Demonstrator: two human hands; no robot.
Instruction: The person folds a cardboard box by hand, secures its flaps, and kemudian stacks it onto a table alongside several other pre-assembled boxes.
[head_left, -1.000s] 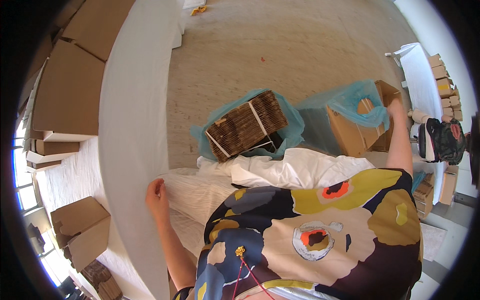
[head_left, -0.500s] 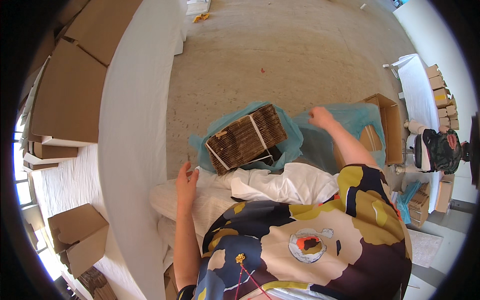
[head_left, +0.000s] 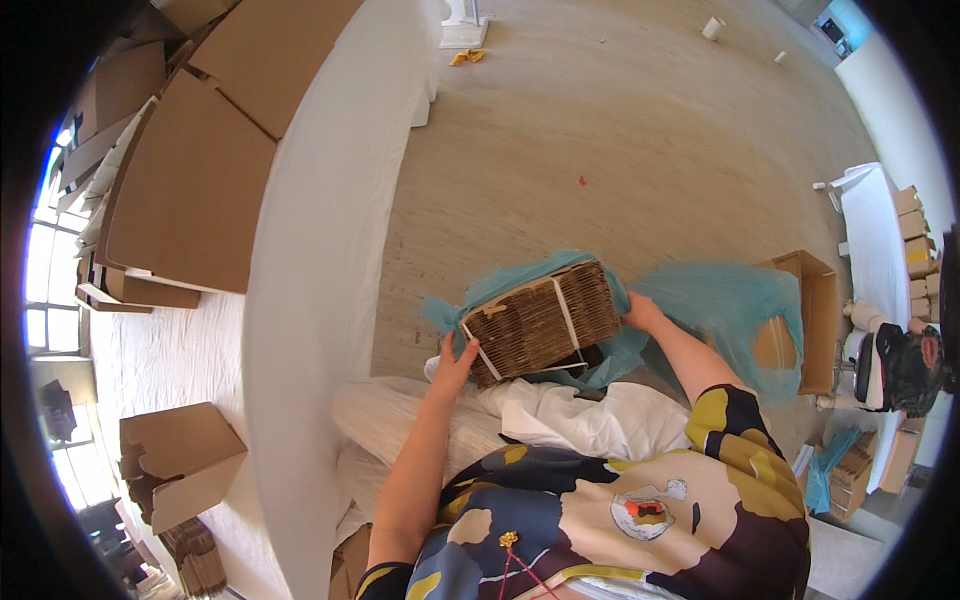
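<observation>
A bundle of folded brown cardboard [head_left: 535, 325], tied with white straps, rests tilted over my lap in an opened blue plastic bag [head_left: 530, 272]. My left hand [head_left: 455, 362] grips the bundle's left end, its thumb on the near side and the other fingers partly hidden. At the right end my right hand [head_left: 641, 312] is closed on the blue plastic at the bundle's edge; its fingertips are mostly hidden. Below the bundle, white cloth [head_left: 590, 415] lies across my lap. Something black shows under the bundle's lower right edge.
More blue plastic [head_left: 720, 300] drapes over an open cardboard box [head_left: 815, 320] on my right. A white-covered table [head_left: 315, 200] with large cardboard boxes [head_left: 190, 185] runs along my left. At far right, another person [head_left: 895, 365] sits near a white table [head_left: 868, 225] with stacked small boxes.
My left hand has moved right onto the bundle's left end. My right hand has come down to its right end. The view has shifted, so the surroundings appear lower and farther right.
</observation>
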